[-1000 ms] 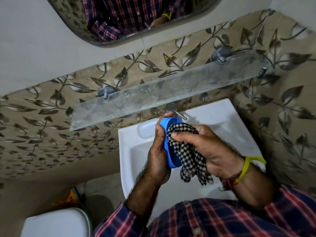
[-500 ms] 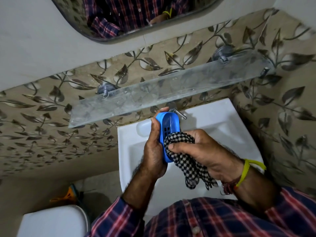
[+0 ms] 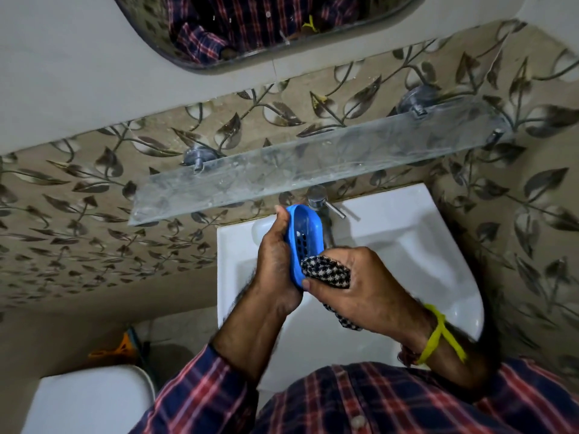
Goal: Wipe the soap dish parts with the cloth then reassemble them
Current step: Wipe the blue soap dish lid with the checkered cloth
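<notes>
2 hands busy above white sink (image 3: 423, 233): left hand (image 3: 275, 264) gripping upright blue soap dish part (image 3: 305, 236), right hand (image 3: 360, 286) clutching checked cloth (image 3: 326, 272) against its lower end.

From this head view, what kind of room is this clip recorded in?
Most likely a small home bathroom: a white washbasin with a chrome tap, a glass shelf beneath a wall mirror, and what looks like a toilet lid at lower left.
</notes>
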A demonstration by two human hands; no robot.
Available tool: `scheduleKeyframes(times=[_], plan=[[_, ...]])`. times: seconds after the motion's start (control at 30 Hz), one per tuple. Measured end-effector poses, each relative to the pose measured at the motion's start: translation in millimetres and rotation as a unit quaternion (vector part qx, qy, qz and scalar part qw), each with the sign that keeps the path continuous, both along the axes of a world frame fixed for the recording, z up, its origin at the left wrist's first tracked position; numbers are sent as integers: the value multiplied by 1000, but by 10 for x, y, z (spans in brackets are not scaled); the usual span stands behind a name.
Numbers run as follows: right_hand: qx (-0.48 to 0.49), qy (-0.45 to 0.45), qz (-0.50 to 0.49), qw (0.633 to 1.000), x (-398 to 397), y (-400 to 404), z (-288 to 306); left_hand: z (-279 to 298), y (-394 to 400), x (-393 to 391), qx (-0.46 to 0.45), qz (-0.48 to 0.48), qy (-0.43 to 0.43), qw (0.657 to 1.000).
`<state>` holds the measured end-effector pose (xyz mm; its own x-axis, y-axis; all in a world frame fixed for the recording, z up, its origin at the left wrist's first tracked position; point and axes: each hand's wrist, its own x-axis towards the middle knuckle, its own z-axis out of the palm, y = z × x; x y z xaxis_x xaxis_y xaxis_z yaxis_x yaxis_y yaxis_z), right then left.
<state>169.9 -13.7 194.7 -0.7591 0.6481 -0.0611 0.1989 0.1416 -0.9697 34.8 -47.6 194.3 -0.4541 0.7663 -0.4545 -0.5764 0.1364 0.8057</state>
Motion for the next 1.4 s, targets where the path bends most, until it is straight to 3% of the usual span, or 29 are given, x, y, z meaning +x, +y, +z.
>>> scheduleKeyframes(times=[0.07, 0.1, 0.17, 0.2, 0.27, 0.3, 0.37, 0.47, 0.6, 0.83, 1.03, 1.23, 1.4], plan=[[-5, -3, -17, 1000, -3, 11, 1, -5, -20, 6, -31, -21, 0, 999], [-34, 3, -33, 999, -1, 25, 11, -3, -46, 24, -41, -33, 40, 998], [-144, 37, -77, 986, 16, 95, 33, -54, -185, 69, -36, -45, 231, 971], [-205, 50, -91, 973, 30, 146, 43, -123, -283, 87, -2, -62, 366, 928], [-307, 67, -89, 945, 65, 247, 68, -335, -431, 72, 84, -129, 599, 786], [-346, 68, -76, 933, 71, 282, 90, -412, -462, 60, 126, -140, 657, 730], [-400, 72, -51, 912, 45, 317, 132, -479, -423, 22, 177, -139, 689, 689], [-449, 97, -27, 888, -30, 349, 200, -471, -270, 20, 182, -85, 681, 704], [-449, 123, -50, 884, -51, 269, 221, -417, -159, 65, 181, -19, 603, 777], [-476, 137, -56, 867, -38, 163, 190, -457, -177, 120, 150, 1, 429, 891], [-421, 127, -38, 897, -44, 181, 223, -342, -161, 99, 147, -9, 371, 917], [-321, 106, -26, 941, -29, 171, 160, -220, -95, 151, 183, -31, 340, 922], [-257, 100, -22, 961, -2, 138, 133, -142, -64, 196, 144, 29, 296, 944]])
